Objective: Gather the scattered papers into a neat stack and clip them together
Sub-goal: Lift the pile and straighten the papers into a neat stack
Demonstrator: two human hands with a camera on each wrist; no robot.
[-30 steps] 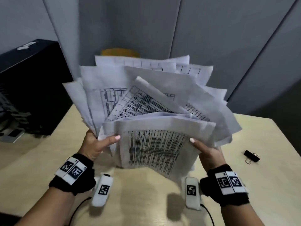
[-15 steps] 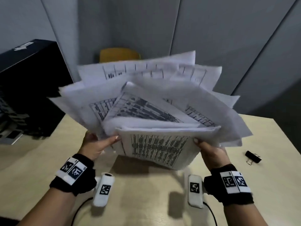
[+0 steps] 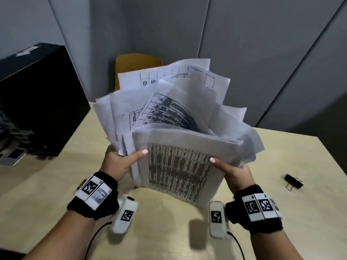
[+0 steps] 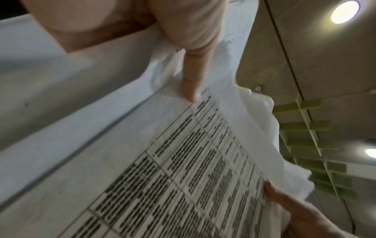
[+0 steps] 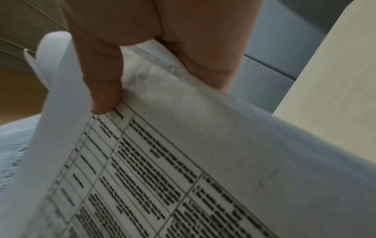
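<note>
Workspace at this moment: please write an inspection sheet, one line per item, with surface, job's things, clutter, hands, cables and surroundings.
Surface: pale wooden table.
Job's things: papers held above the table, fanned and uneven; binder clip lies apart on the right.
Clutter: nothing seen.
Hands: left hand and right hand grip the papers at opposite sides.
Cables: black cable from each wrist camera.
Surroundings: black box, yellow chair, grey wall panels.

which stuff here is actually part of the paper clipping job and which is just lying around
Part of the job:
- papers, an uneven bundle gripped at its sides by the left hand and the right hand
- black binder clip, lying on the table to the right, untouched

Just lying about:
- black box at the left
- yellow chair behind the table
</note>
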